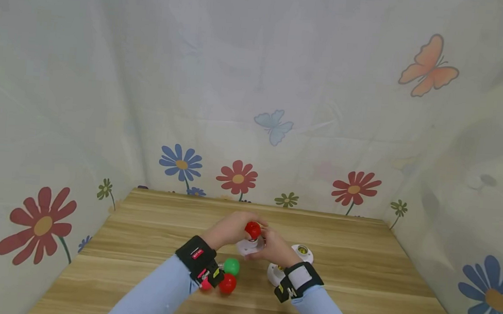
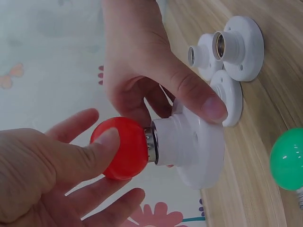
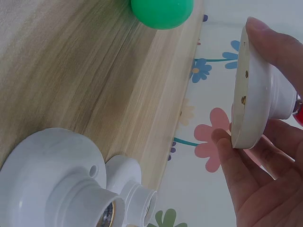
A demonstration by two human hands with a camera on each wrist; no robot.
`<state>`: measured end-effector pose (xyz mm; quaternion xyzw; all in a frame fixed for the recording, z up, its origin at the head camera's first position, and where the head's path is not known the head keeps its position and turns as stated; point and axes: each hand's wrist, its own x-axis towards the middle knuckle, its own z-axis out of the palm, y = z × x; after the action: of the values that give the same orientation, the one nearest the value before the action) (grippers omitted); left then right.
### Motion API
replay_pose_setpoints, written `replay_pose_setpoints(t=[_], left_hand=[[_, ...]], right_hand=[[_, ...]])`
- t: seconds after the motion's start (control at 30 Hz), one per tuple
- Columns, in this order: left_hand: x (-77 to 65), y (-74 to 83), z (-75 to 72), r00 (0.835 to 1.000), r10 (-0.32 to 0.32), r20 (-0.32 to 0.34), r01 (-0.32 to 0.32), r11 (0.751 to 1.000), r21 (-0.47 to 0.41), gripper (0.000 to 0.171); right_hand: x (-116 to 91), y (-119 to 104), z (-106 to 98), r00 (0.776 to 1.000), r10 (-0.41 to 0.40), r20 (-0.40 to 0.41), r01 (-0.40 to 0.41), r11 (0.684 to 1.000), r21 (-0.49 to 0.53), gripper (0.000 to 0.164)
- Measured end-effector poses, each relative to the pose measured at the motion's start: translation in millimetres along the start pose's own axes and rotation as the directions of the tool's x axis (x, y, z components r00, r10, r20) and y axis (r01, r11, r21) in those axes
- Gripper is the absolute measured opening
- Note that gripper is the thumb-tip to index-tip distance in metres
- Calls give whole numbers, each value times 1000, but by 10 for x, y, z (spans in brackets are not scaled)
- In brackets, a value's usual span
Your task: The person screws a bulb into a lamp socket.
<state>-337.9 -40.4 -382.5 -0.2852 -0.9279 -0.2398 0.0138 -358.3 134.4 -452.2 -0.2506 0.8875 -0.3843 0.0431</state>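
Note:
Above the wooden table, my left hand (image 1: 231,227) pinches a round red light bulb (image 2: 124,158) between thumb and fingers. My right hand (image 1: 275,248) grips a white lamp socket (image 2: 204,153) by its round base, thumb on one side and fingers on the other. The bulb's metal screw end sits at the socket's mouth, with part of the metal still showing. In the right wrist view, the underside of the held socket shows small brass screws, and only a sliver of the red bulb appears at the edge.
A green bulb (image 1: 232,266), another red bulb (image 1: 227,284) and a pinkish-red bulb (image 1: 205,284) lie by my left wrist. Three white sockets (image 2: 246,49) stand close together beside my right wrist. A flowered curtain (image 1: 304,160) rises behind the table (image 1: 356,291).

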Motion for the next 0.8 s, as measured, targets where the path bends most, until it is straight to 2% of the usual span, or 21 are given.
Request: replay_pose_setpoints(t=[0.23,0.37,0.5,0.6,0.7,0.8], left_hand=[[6,40,8,999,-38,2,38,999,20,40],[7,95,21,996,-84,-26,86,994,69,37],[-9,149,28,989,-131,-69,138,984,112,44],[-16,156,41,986,-141,-90,152,980,127,45],[-13,129,50,987,-136,-89,146,983,115,51],[-2,78,45,991,-116,-60,121,989,84,62]], right_hand=[[-24,-30,-13,1000,14,-6,-14,999,32,75],[-21,-27,-21,1000,-4,1,4,1000,29,69],[-13,-19,-21,1000,-1,8,1,999,35,63],[-6,-13,-14,1000,2,5,-2,1000,29,62],[-4,-9,-8,1000,-1,1,1,1000,20,62],[-4,-12,-4,1000,-4,-6,4,1000,-2,64]])
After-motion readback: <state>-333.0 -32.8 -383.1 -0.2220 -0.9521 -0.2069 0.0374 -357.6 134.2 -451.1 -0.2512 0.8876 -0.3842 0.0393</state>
